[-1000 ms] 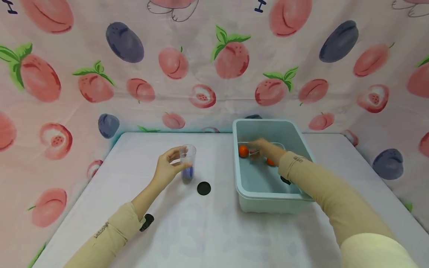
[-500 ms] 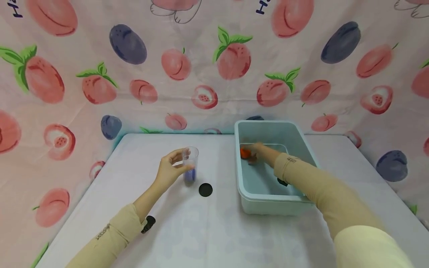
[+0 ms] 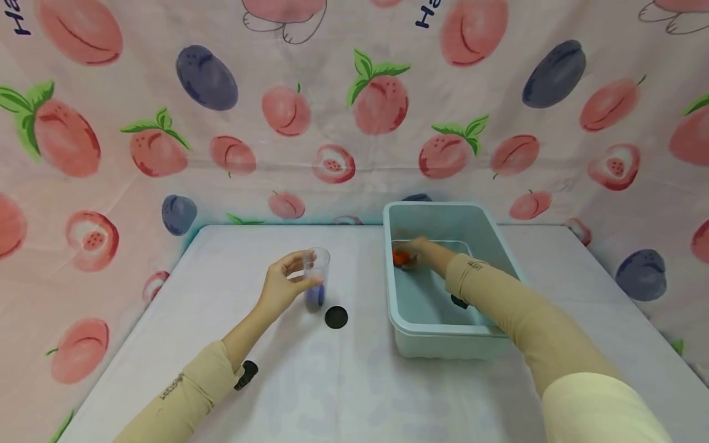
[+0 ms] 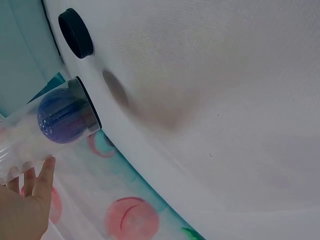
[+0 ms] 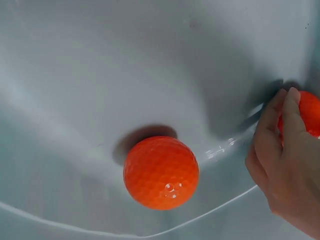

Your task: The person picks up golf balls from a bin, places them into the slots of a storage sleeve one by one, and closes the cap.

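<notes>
My left hand [image 3: 281, 283] holds a clear plastic tube [image 3: 317, 264] upright over the table, thumb on one side and fingers on the other. A blue ball [image 4: 62, 116] lies at its bottom, above a dark base rim. Inside the pale blue bin [image 3: 389, 271], my right hand [image 3: 422, 251] grips an orange dimpled ball [image 3: 401, 258] by the left wall. The right wrist view shows fingers [image 5: 295, 117] curled against that ball, partly covering it. A second orange ball [image 5: 161, 172] rests on the bin floor, apart from the hand; the arm hides it in the head view.
A round black lid [image 3: 336, 317] lies on the white table [image 3: 354, 394] between tube and bin. The bin's raised rim surrounds my right wrist. Behind the table hangs a fruit-print cloth [image 3: 332, 74].
My right hand has moved left inside the bin and taken hold of the orange ball at the left wall. The left hand keeps the tube in nearly the same place.
</notes>
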A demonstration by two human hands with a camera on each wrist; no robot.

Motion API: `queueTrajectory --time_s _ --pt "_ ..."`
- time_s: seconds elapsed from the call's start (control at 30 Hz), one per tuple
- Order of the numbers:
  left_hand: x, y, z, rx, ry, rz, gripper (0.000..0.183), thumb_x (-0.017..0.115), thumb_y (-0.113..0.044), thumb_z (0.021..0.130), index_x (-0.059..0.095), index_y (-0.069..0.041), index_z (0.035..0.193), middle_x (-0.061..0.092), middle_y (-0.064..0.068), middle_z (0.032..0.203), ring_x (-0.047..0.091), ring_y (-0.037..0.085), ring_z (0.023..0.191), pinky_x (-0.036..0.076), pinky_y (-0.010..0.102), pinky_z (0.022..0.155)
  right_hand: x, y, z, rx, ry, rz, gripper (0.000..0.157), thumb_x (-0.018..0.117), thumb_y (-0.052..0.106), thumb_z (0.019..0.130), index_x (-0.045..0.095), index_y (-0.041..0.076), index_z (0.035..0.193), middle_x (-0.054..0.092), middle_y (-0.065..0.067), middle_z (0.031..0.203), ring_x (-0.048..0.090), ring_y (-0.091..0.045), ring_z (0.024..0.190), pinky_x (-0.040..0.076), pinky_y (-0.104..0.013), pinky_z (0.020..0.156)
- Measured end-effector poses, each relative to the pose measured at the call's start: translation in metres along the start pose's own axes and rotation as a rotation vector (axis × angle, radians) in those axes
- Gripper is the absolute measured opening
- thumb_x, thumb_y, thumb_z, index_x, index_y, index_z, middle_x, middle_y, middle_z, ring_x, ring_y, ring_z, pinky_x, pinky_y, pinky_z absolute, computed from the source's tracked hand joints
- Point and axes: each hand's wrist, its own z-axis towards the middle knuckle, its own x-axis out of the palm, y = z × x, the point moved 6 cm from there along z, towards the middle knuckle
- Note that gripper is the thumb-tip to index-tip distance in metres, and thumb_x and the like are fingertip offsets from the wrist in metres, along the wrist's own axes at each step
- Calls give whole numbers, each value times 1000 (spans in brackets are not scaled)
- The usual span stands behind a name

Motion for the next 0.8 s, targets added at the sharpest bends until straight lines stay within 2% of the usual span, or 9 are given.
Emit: queueTrajectory --time_s 0.17,0.27,0.3,0.4,0.43,0.53,0.6,0.67,0.8 --pt "4 -1 2 10 5 3 53 78 -3 73 59 -4 123 61 20 123 61 16 107 53 32 90 -14 -6 29 -1 6 43 97 86 8 64 26 -1 141 36 -28 135 57 -35 92 58 -37 76" --pt "6 -1 2 12 13 2 54 79 -4 73 59 -4 124 60 21 124 61 18 108 53 32 90 -19 -8 35 7 12 73 100 87 6 61 26 -1 140 37 -27 133 58 -34 88 58 -40 75" --pt "6 0 2 9 14 3 55 79 -4 73 59 -4 124 60 21 125 60 20 110 53 32 90 -19 -8 34 22 22 76 95 85 6 65 26 -2 140 38 -27 134 58 -34 92 58 -39 79" --pt "7 2 2 3 12 6 54 78 -4 74 59 -4 124 59 22 125 59 27 113 53 31 90 -19 -5 30 26 100 79 76 84 7 67 39 -4 127 47 -29 116 62 -36 88 59 -37 75" --pt "7 1 2 3 13 6 54 78 -4 74 59 -4 124 59 21 125 58 28 114 53 32 90 -18 -3 26 42 113 76 71 82 7 70 40 -3 126 47 -29 116 62 -36 91 58 -36 77" --pt "8 0 4 13 18 6 54 78 -4 74 59 -4 124 60 20 125 58 29 115 53 35 92 -17 3 13 28 142 69 64 81 8 71 44 -3 122 49 -28 110 63 -36 90 59 -34 74" --pt "10 -3 5 20 25 3 54 78 -4 74 59 -4 124 61 19 124 58 30 115 52 38 93 -16 10 -3 19 122 55 64 80 8 73 43 -4 125 49 -27 112 63 -34 91 58 -34 75" --pt "12 -6 5 21 34 4 54 78 -4 74 59 -4 124 62 18 124 58 30 115 51 42 94 -13 17 -37 16 112 33 69 78 8 75 39 -3 131 49 -25 118 61 -32 95 58 -34 76" --pt "17 -9 5 19 41 11 54 78 -3 74 58 -3 124 61 20 124 58 31 115 50 43 94 -1 37 -127 -3 103 -53 70 64 6 87 23 -5 142 39 -25 134 54 -31 110 56 -32 85"
